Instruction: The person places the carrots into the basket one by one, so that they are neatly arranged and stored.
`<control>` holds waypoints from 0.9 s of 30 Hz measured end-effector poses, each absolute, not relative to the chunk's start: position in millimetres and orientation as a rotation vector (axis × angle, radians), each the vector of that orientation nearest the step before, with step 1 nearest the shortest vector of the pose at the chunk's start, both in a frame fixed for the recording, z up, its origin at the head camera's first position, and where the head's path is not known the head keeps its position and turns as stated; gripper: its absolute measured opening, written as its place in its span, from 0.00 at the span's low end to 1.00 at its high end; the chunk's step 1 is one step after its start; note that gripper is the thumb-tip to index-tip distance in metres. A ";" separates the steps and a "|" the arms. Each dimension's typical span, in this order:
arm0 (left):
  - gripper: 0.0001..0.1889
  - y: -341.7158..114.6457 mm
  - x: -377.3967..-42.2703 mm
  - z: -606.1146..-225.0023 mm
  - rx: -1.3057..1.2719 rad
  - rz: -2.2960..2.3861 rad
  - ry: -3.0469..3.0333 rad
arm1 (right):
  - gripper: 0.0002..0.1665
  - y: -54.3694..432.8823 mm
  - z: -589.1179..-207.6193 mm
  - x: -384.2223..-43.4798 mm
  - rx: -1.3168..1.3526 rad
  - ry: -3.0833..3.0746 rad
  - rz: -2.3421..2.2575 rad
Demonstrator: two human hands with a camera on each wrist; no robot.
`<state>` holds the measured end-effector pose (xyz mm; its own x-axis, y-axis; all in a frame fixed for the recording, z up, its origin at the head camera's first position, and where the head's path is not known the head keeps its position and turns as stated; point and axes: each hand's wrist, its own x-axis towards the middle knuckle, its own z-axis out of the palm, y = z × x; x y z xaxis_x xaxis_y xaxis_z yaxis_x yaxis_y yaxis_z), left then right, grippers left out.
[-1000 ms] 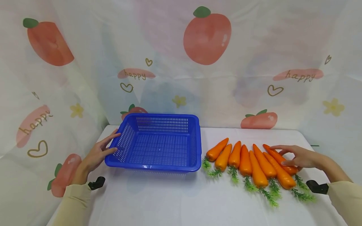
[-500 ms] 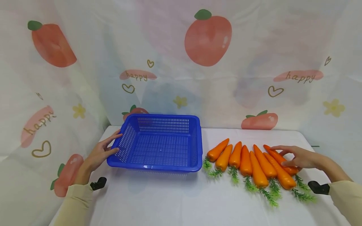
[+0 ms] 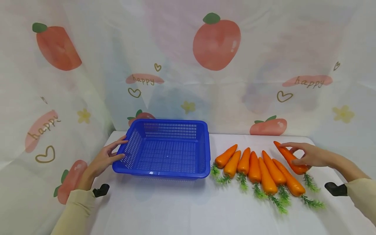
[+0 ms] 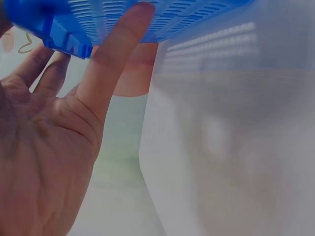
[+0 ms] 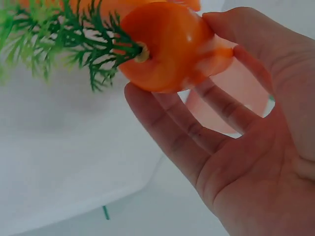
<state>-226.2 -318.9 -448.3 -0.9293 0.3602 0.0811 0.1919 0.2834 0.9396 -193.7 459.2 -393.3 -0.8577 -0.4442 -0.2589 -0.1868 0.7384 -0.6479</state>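
My right hand (image 3: 314, 154) grips an orange carrot (image 3: 299, 169) with a green leafy top, at the right end of a row. The right wrist view shows this carrot (image 5: 167, 46) end-on, thumb on one side and fingers under the other. Several more carrots (image 3: 267, 178) lie fanned out on the table to its left. My left hand (image 3: 103, 159) touches the left side of a blue plastic basket (image 3: 167, 175), fingers fairly straight. Seen from the left wrist, the thumb (image 4: 115, 54) lies against the slotted wall of the basket (image 4: 192, 12), other fingers by its rim.
A white-covered table (image 3: 188, 209) bears the basket and carrots. Behind and to the left hangs a pale curtain (image 3: 176, 42) with fruit prints. Each wrist carries a black camera mount, such as the right one (image 3: 336, 189).
My right hand has lifted the rightmost carrot and moved it slightly up, away from its neighbour. My left hand stays at the basket's side. The head view has shifted slightly.
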 end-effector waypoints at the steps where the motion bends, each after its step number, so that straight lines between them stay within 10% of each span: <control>1: 0.30 -319.3 -226.0 -447.8 0.519 1.711 2.403 | 0.41 457.8 -387.5 -194.9 -0.479 2.533 -0.900; 27: 0.30 -318.5 -224.7 -447.2 0.499 1.692 2.412 | 0.42 400.6 -301.7 -228.1 -0.437 2.550 -0.986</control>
<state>-224.7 -318.5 -447.2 -0.9328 0.3547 0.0642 0.1811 0.3073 0.9342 -228.1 400.6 -301.7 -0.8831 -0.4105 -0.2271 -0.1510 0.7070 -0.6909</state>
